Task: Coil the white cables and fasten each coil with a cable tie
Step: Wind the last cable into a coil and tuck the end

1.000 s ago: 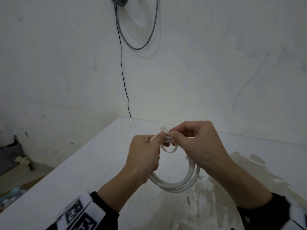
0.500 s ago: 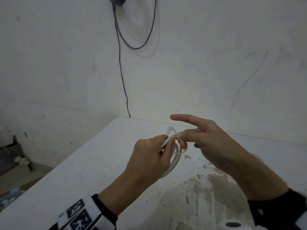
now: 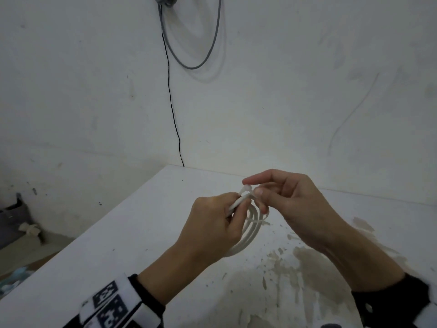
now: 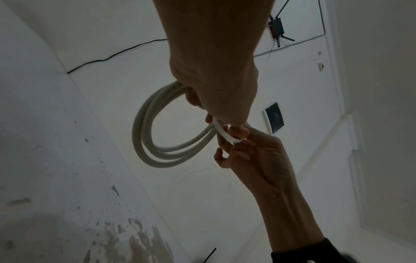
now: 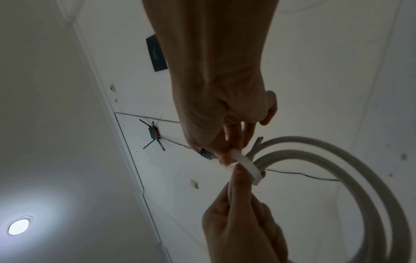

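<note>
A white cable coil [image 3: 251, 229] of several loops hangs edge-on above the table, and the left wrist view shows the coil [image 4: 144, 135] as a full ring. My left hand [image 3: 236, 205] grips the top of the bundle. A flat white cable tie [image 3: 247, 191] wraps the bundle just past my left fingers, and both wrist views show the same tie [image 4: 226, 134] [image 5: 247, 165]. My right hand [image 3: 254, 188] pinches the tie between thumb and curled fingers at the top of the coil. The tie's tail [image 3: 261, 224] sticks out to the right.
The white table [image 3: 142, 245] has brown stains [image 3: 314, 268] at the front right. Its left edge drops to a floor with clutter [image 3: 28, 229]. A wall stands close behind, with a black wire [image 3: 173, 114] and a hanging grey cable loop [image 3: 196, 65].
The coil has turned from face-on to edge-on. My right hand let go and spread its fingers half a second ago, and it now pinches the tie again. My left hand kept its grip.
</note>
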A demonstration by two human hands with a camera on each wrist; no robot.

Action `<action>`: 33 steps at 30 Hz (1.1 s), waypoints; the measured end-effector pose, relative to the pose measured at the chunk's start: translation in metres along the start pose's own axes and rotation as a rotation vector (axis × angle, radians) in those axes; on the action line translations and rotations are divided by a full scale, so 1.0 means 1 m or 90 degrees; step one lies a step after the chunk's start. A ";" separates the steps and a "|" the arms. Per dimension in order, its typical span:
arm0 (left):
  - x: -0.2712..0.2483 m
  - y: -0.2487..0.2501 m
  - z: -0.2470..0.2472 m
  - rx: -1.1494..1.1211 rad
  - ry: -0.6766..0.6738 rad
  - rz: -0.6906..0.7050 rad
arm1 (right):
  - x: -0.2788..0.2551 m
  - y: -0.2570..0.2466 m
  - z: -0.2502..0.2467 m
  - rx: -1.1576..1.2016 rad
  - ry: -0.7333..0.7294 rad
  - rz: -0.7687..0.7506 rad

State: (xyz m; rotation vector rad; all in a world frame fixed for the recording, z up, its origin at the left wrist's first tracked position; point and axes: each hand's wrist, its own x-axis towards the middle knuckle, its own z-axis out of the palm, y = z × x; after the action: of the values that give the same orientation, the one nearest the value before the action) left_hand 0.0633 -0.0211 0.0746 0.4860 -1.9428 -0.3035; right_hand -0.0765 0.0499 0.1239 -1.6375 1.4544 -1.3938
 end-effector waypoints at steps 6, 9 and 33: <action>0.007 0.001 -0.013 -0.066 -0.061 -0.037 | -0.005 -0.003 -0.016 -0.048 -0.180 -0.033; 0.007 0.000 -0.015 -0.082 -0.077 -0.010 | -0.004 -0.002 -0.015 -0.059 -0.137 -0.075; -0.001 -0.003 -0.012 -0.056 -0.078 0.043 | -0.007 0.025 -0.002 0.133 -0.002 -0.156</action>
State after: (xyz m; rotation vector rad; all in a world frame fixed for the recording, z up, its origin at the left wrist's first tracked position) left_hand 0.0755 -0.0235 0.0773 0.3513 -2.0498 -0.3809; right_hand -0.0868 0.0501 0.1000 -1.7230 1.0919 -1.6155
